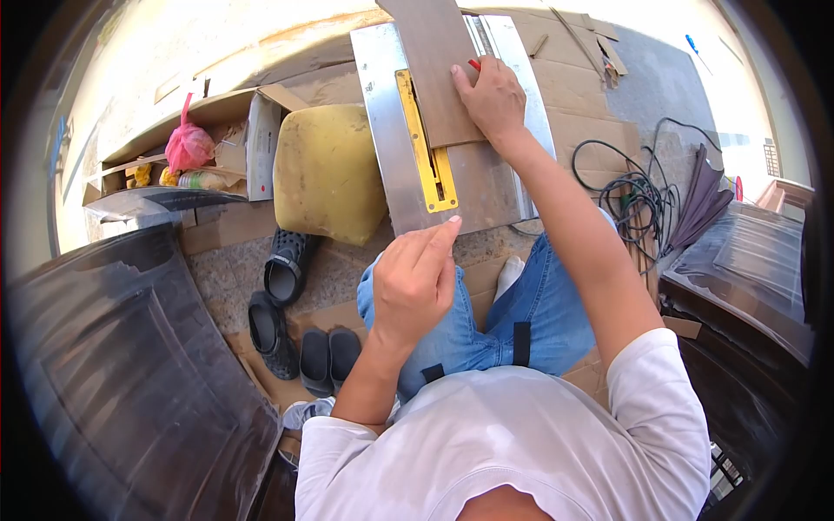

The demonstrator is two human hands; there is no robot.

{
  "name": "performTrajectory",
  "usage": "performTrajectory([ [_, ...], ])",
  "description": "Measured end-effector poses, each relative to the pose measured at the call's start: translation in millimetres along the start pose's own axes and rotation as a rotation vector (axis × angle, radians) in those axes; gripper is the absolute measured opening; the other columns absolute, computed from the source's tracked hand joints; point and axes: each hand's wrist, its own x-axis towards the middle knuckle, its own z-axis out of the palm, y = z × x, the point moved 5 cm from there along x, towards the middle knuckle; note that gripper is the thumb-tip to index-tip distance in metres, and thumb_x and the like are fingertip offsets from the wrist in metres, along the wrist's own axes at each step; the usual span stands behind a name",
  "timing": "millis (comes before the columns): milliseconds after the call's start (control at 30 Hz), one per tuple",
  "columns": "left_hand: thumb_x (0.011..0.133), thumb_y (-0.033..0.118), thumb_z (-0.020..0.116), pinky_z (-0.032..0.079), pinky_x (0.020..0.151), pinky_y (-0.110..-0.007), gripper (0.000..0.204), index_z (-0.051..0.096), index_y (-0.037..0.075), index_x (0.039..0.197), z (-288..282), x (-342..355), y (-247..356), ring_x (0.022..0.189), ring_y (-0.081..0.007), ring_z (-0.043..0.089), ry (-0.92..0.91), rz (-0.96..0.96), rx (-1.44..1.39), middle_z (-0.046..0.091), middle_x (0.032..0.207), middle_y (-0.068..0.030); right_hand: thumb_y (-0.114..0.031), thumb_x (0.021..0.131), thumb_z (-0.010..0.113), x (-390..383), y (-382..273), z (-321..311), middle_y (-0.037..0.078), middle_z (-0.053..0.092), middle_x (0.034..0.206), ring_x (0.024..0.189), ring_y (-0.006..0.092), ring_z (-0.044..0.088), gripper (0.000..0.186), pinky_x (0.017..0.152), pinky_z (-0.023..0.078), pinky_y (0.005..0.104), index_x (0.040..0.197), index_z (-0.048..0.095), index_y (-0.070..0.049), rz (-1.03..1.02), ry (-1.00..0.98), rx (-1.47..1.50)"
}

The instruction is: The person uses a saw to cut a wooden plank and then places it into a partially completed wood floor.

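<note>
A brown wooden board (427,74) lies on a metal saw table (378,122), over part of a long yellow insert plate (443,195) with a dark slot. My right hand (493,102) grips the board along its right side, thumb on top, with a small red object (474,64) by its fingertips. My left hand (417,280) is at the table's near edge, just below the yellow plate, index finger extended and the other fingers curled; whatever they might hold is hidden.
A worn yellow pad (326,169) adjoins the table. Left are an open box (261,148) with a pink bag (189,141), dark shoes (282,269) and a dark moulded panel (130,365). Coiled black cable (634,200), a folded umbrella (695,195) and dark furniture (738,286) are right. Cardboard (573,113) covers the floor.
</note>
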Motion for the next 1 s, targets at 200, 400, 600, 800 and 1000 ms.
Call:
performTrajectory([
  [200, 0.084, -0.011, 0.064, 0.057, 0.075, -0.038, 0.033, 0.071, -0.001, 0.114, -1.7, 4.4, 0.1, 0.084, -0.0314, 0.072, 0.007, 0.021, 0.007, 0.075, 0.095, -0.0154, -0.047, 0.096, 0.064, -0.6, -1.8, -1.1, 0.014, 0.070, 0.102, 0.099, 0.0331, 0.067, 0.043, 0.086, 0.053, 0.0442, 0.104, 0.065, -0.004, 0.035, -0.057, 0.002],
  [400, 0.083, -0.010, 0.065, 0.057, 0.074, -0.038, 0.033, 0.071, -0.001, 0.115, -1.3, 1.7, 1.3, 0.083, -0.0310, 0.072, 0.013, 0.023, 0.000, 0.075, 0.095, -0.0149, -0.046, 0.096, 0.064, -11.9, -4.0, -6.7, 0.015, 0.070, 0.103, 0.100, 0.0333, 0.066, 0.044, 0.088, 0.053, 0.0444, 0.108, 0.065, -0.003, 0.028, -0.079, 0.002],
  [600, 0.083, -0.010, 0.066, 0.057, 0.074, -0.038, 0.035, 0.071, 0.001, 0.116, -1.3, 1.5, 1.9, 0.082, -0.0311, 0.072, 0.022, 0.027, 0.003, 0.074, 0.094, -0.0144, -0.042, 0.093, 0.068, -19.2, -2.5, -9.6, 0.014, 0.069, 0.100, 0.097, 0.0328, 0.066, 0.038, 0.085, 0.053, 0.0447, 0.099, 0.064, -0.004, 0.015, -0.028, 0.006],
  [800, 0.083, -0.010, 0.066, 0.057, 0.074, -0.039, 0.035, 0.070, 0.000, 0.116, -2.0, 1.7, 2.1, 0.082, -0.0315, 0.071, 0.026, 0.034, 0.004, 0.074, 0.094, -0.0145, -0.042, 0.093, 0.069, -26.5, -2.9, -12.9, 0.014, 0.068, 0.099, 0.097, 0.0335, 0.066, 0.039, 0.085, 0.053, 0.0454, 0.099, 0.064, -0.003, 0.003, -0.013, 0.010],
  [1000, 0.084, -0.009, 0.065, 0.057, 0.075, -0.039, 0.035, 0.070, 0.001, 0.117, -2.7, 1.1, 2.0, 0.084, -0.0315, 0.071, 0.021, 0.018, 0.005, 0.074, 0.095, -0.0144, -0.041, 0.093, 0.069, -32.9, -4.5, -17.1, 0.015, 0.068, 0.099, 0.097, 0.0337, 0.066, 0.039, 0.086, 0.053, 0.0450, 0.100, 0.064, -0.003, -0.007, -0.024, 0.015],
])
